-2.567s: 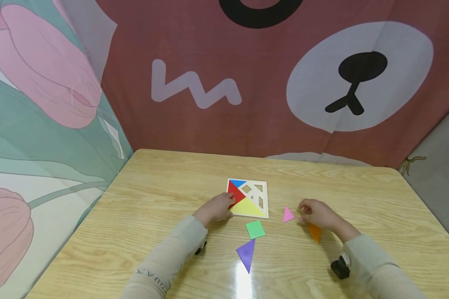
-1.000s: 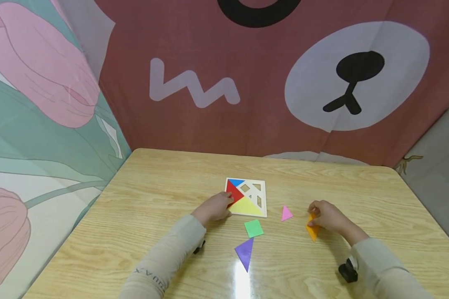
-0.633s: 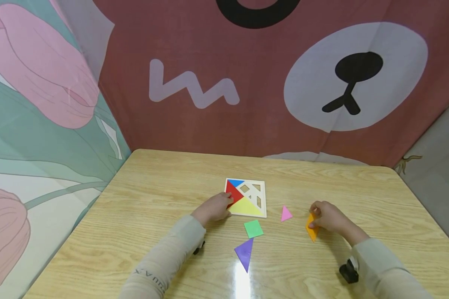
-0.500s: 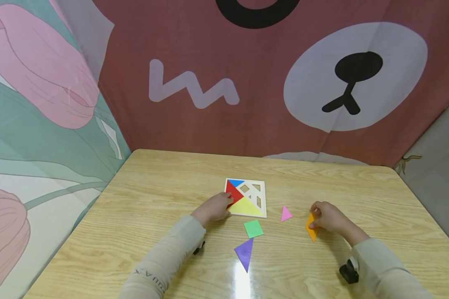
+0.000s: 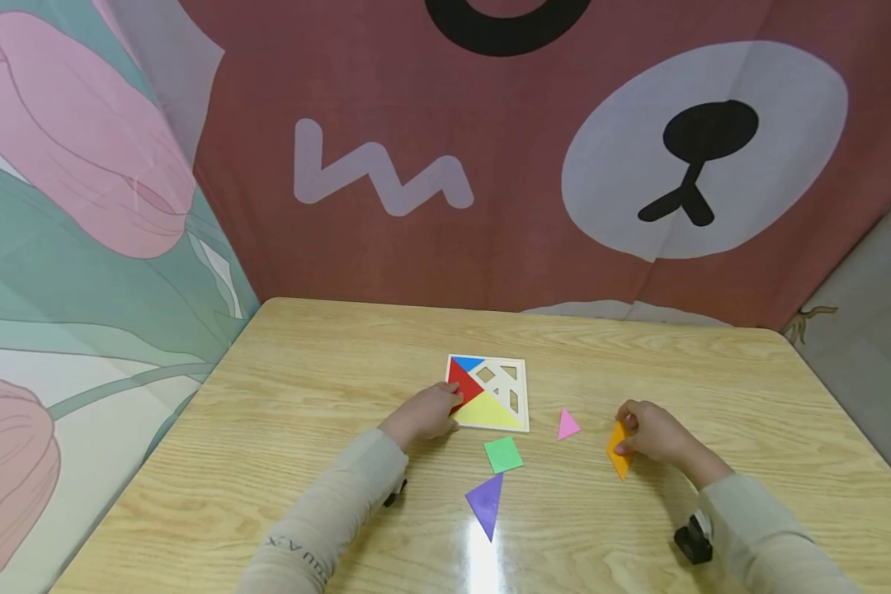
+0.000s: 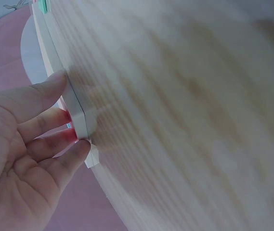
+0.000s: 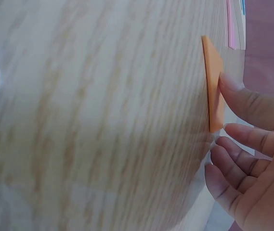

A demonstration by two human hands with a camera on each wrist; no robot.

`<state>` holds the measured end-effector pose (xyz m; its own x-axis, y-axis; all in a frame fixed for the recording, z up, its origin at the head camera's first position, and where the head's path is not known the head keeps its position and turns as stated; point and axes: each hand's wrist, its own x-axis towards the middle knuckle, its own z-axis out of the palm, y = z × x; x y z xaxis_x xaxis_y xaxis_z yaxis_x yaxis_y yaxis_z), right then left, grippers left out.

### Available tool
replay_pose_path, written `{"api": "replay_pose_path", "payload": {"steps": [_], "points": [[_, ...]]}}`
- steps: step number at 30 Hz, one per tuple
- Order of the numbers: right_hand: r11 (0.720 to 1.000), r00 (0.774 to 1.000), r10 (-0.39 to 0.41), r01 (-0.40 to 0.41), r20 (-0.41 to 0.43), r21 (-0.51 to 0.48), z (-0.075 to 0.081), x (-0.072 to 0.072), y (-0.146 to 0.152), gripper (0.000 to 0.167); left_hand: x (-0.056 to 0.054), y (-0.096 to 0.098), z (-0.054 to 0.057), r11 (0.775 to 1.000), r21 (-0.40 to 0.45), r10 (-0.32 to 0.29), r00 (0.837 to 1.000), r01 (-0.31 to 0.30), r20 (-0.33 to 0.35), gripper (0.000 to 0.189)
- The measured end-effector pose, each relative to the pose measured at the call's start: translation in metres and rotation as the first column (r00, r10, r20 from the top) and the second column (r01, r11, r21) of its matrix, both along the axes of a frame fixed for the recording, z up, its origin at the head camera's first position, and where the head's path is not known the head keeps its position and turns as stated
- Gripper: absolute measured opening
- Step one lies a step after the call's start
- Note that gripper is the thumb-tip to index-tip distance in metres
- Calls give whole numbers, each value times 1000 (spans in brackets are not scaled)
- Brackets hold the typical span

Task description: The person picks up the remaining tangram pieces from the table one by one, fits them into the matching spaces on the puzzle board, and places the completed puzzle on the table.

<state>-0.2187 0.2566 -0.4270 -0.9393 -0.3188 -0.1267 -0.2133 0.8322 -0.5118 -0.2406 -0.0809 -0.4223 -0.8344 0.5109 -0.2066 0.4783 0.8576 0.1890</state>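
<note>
My left hand (image 5: 425,414) rests at the left edge of a white square tangram board (image 5: 503,384). Two of its fingers lie over the red triangle (image 5: 467,385) while the thumb touches the board's side, as the left wrist view shows. A yellow triangle (image 5: 487,412) and a blue triangle (image 5: 467,362) also sit in the board. On the right, my right hand (image 5: 655,431) pinches an orange parallelogram (image 7: 215,96) lying low at the table surface, thumb on its face and index fingertip at its end.
Loose on the wooden table (image 5: 327,371) lie a pink triangle (image 5: 568,425), a green square (image 5: 503,454) and a purple triangle (image 5: 486,504). The board's right half has several cut-out holes. A printed curtain (image 5: 386,256) hangs behind the table's far edge.
My right hand has moved right from beside the pink triangle and taken hold of the orange parallelogram. In the last second it has barely moved. My left hand stays on the board.
</note>
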Motion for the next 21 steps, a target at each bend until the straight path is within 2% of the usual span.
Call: {"api": "replay_pose_path", "payload": {"steps": [11, 21], "points": [[1000, 1000, 5, -5, 6, -22, 0, -1, 1, 52, 1, -1, 0, 1000, 4, -7, 1000, 7, -9, 48], [999, 1000, 17, -17, 10, -31, -4, -4, 1, 46, 0, -1, 0, 1000, 4, -19, 999, 19, -26, 48]]}}
